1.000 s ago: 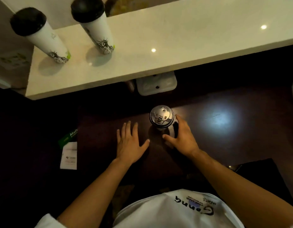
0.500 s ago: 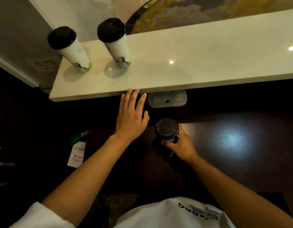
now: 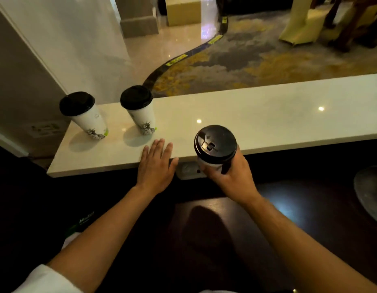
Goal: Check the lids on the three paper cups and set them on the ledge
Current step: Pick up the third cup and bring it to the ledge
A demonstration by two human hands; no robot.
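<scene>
Two white paper cups with black lids stand on the pale ledge: one cup at the far left, a second cup just right of it. My right hand grips the third cup from below, holding it in the air at the ledge's front edge; its black lid faces up. My left hand lies flat, fingers apart, on the ledge's front edge, below the second cup and left of the held cup.
Below the ledge lies a dark wooden counter. A white socket plate sits under the ledge edge. A green-and-white card lies at the left. A grey rounded object shows at the right edge. Beyond the ledge, a wall column and patterned carpet.
My right hand lifted the third cup off the dark counter up to ledge height. My left hand moved forward from the counter onto the ledge's edge.
</scene>
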